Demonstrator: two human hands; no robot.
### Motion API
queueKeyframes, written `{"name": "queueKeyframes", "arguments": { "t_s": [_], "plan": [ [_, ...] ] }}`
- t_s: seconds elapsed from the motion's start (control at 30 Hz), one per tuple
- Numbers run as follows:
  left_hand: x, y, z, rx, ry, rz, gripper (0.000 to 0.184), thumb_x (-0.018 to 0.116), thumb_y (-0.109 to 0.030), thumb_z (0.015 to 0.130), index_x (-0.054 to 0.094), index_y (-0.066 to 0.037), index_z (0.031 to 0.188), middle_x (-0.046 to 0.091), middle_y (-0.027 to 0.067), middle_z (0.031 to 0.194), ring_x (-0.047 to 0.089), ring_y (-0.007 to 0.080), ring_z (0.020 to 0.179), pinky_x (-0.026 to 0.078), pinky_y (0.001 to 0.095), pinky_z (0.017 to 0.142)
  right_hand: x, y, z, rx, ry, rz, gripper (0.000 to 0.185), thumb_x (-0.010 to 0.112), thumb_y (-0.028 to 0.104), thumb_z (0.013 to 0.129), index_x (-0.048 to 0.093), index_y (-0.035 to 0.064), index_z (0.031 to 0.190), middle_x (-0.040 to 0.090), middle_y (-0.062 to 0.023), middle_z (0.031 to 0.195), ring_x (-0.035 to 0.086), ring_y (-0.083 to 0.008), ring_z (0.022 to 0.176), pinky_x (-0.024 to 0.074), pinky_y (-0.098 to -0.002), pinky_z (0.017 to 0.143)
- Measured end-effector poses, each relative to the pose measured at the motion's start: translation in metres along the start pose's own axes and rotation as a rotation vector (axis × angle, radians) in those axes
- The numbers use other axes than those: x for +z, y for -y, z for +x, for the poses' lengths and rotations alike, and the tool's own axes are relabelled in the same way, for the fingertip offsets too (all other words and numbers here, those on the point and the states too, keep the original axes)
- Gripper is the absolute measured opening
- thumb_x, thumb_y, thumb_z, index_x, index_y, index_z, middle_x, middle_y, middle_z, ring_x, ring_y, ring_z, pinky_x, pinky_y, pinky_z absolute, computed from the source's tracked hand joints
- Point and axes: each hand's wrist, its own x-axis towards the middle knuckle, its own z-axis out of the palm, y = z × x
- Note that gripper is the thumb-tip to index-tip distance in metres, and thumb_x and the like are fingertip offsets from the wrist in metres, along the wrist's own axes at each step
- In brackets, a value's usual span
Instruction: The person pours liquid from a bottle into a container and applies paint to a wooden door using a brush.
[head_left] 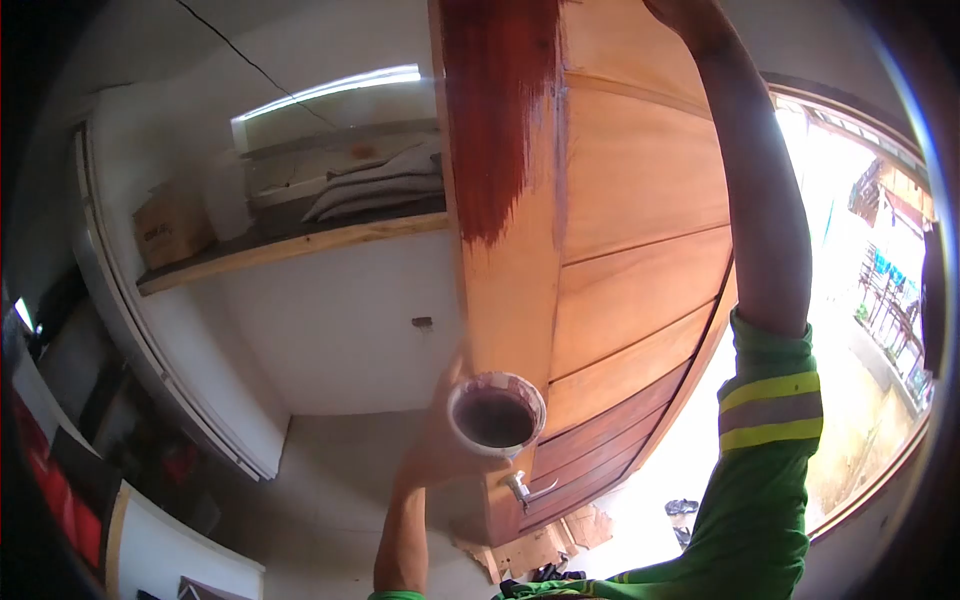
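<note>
A white, stained cup [497,414] with dark liquid inside is held by my left hand [445,440] at the lower middle, in front of the wooden door [640,180]. My right arm reaches up along the door's right side. Only part of my right hand [680,12] shows at the top edge; its fingers and anything in them are out of frame. Wet dark red coating [500,120] covers the upper part of the door's left stile, ending in ragged streaks above bare orange wood. Lower panels are darker brown.
On the left wall, a wooden shelf [300,242] bears a cardboard box [172,228] and folded grey sacks [385,185]. A door handle [518,487] sticks out low down. Cardboard [540,552] lies on the floor. A bright doorway opens at the right.
</note>
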Motion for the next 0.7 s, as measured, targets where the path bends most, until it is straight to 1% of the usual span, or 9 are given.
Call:
{"name": "queueKeyframes", "arguments": {
  "t_s": [0.13, 0.27, 0.33, 0.43, 0.47, 0.5, 0.57, 0.63, 0.7],
  "plan": [
    [-0.003, 0.002, -0.001, -0.022, 0.005, -0.039, 0.147, 0.1, -0.021, 0.046, 0.009, -0.001, 0.159, 0.017, 0.0124, 0.165, 0.034, 0.0239, 0.145, 0.034, 0.0397, 0.117, -0.034, -0.032, -0.012, 0.016, -0.078, -0.068, 0.02, 0.063, 0.023, 0.097, 0.067, 0.0027, 0.1, 0.068, -0.0015, 0.077, 0.061, -0.0083, 0.067, 0.0456, -0.0223, 0.057],
    [-0.001, 0.002, 0.0, -0.003, -0.008, -0.026, 0.146, 0.1, -0.021, 0.046, 0.01, -0.002, 0.159, 0.016, 0.0122, 0.166, 0.035, 0.0235, 0.144, 0.035, 0.0394, 0.117, -0.022, -0.004, -0.039, -0.092, -0.059, -0.178, 0.023, 0.061, 0.024, 0.099, 0.067, 0.0015, 0.099, 0.069, -0.0039, 0.079, 0.064, -0.0102, 0.07, 0.0491, -0.0244, 0.059],
    [0.001, 0.0, 0.001, 0.007, -0.016, -0.043, 0.146, 0.1, -0.021, 0.046, 0.01, -0.002, 0.159, 0.019, 0.0124, 0.163, 0.037, 0.0237, 0.142, 0.036, 0.0397, 0.116, -0.032, -0.042, -0.105, -0.298, 0.157, -0.874, 0.012, 0.064, 0.011, 0.093, 0.066, 0.0033, 0.102, 0.064, -0.0071, 0.08, 0.061, -0.0193, 0.071, 0.0499, -0.0334, 0.066],
    [0.0, 0.001, 0.002, 0.029, -0.012, -0.038, 0.146, 0.1, -0.019, 0.046, 0.009, -0.003, 0.16, 0.029, 0.0133, 0.156, 0.043, 0.0244, 0.137, 0.039, 0.0405, 0.113, 0.019, 0.013, -0.211, -0.139, 0.325, -0.318, 0.025, 0.075, 0.008, 0.08, 0.067, 0.0073, 0.103, 0.06, -0.0072, 0.079, 0.06, -0.0257, 0.071, 0.0509, -0.0389, 0.061],
    [-0.001, 0.001, 0.003, 0.04, -0.009, -0.029, 0.146, 0.099, -0.018, 0.047, 0.009, -0.003, 0.16, 0.032, 0.0136, 0.153, 0.045, 0.0247, 0.135, 0.04, 0.0408, 0.112, 0.028, 0.03, -0.241, -0.053, 0.376, -0.317, 0.022, 0.074, 0.006, 0.078, 0.066, 0.008, 0.098, 0.058, -0.006, 0.076, 0.059, -0.024, 0.07, 0.0502, -0.0375, 0.06],
    [-0.001, 0.002, 0.002, 0.047, -0.007, -0.023, 0.146, 0.099, -0.017, 0.047, 0.008, -0.004, 0.16, 0.035, 0.0139, 0.151, 0.047, 0.0249, 0.133, 0.041, 0.0411, 0.111, 0.027, 0.044, -0.262, 0.054, 0.459, -0.17, 0.028, 0.077, -0.001, 0.076, 0.067, 0.002, 0.102, 0.058, -0.0084, 0.077, 0.059, -0.0235, 0.071, 0.0482, -0.035, 0.06],
    [-0.001, 0.003, 0.003, 0.071, -0.008, 0.0, 0.146, 0.099, -0.016, 0.047, 0.008, -0.004, 0.16, 0.041, 0.0144, 0.146, 0.05, 0.0254, 0.129, 0.043, 0.0417, 0.11, 0.027, 0.057, -0.295, 0.079, 0.54, -0.121, 0.026, 0.077, 0.001, 0.078, 0.068, 0.0016, 0.102, 0.061, -0.0077, 0.076, 0.06, -0.0211, 0.07, 0.0499, -0.0355, 0.059],
    [0.0, 0.004, 0.004, 0.095, -0.009, 0.02, 0.145, 0.099, -0.015, 0.048, 0.007, -0.005, 0.16, 0.048, 0.015, 0.141, 0.054, 0.0258, 0.126, 0.045, 0.0423, 0.108, 0.012, 0.074, -0.276, 0.123, 0.593, -0.078, 0.022, 0.077, 0.003, 0.08, 0.069, 0.0029, 0.099, 0.062, -0.0068, 0.073, 0.061, -0.0193, 0.07, 0.0501, -0.0351, 0.058],
    [0.001, 0.003, 0.004, 0.104, -0.012, 0.02, 0.145, 0.099, -0.014, 0.048, 0.006, -0.005, 0.16, 0.054, 0.0156, 0.136, 0.058, 0.0263, 0.122, 0.047, 0.0429, 0.106, -0.004, 0.06, -0.234, 0.359, 0.799, 0.104, 0.02, 0.072, 0.011, 0.085, 0.07, 0.0071, 0.104, 0.066, -0.0076, 0.08, 0.063, -0.022, 0.072, 0.0523, -0.0356, 0.067]
  ]
}}
